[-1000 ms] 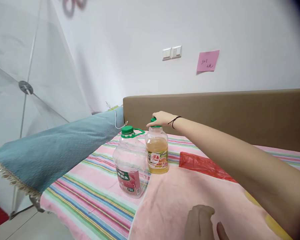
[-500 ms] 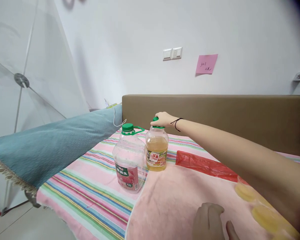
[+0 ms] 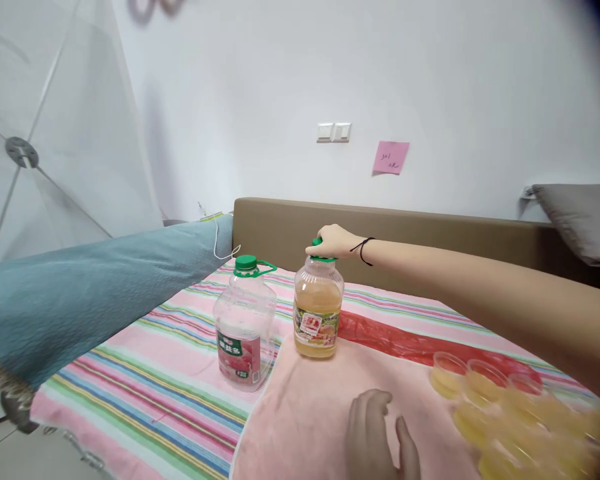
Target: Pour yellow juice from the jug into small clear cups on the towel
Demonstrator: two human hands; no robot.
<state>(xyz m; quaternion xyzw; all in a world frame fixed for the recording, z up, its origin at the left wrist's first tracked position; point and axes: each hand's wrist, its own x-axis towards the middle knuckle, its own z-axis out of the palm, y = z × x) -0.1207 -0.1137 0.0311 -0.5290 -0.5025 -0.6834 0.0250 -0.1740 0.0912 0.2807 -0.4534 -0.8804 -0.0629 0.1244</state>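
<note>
My right hand [image 3: 336, 241] reaches across from the right, its fingers wrapped round the green cap and neck of a clear plastic bottle [image 3: 319, 300]. This bottle is upright, with amber liquid in it and a label low on its front. Left of it stands a second clear bottle [image 3: 245, 310] that looks empty, with a green cap, a green loop handle and a pink label. My left hand [image 3: 377, 433] is open, fingers stretched and thumb apart, over the pink cloth [image 3: 310, 413]. Several clear cups [image 3: 447, 375] holding yellow liquid stand to its right.
A red plastic sheet or bag [image 3: 385, 337] lies behind the cloth. Beneath everything is a striped bedsheet [image 3: 175, 373]. A brown headboard [image 3: 280, 223] runs along the wall, a blue-covered surface [image 3: 105, 280] borders the left, and a grey cushion [image 3: 585, 213] sits far right.
The view has swung right, bringing the cups into fuller sight. The bottle in my right hand has shifted right, so a gap shows between the two bottles. My left hand's thumb stands more apart.
</note>
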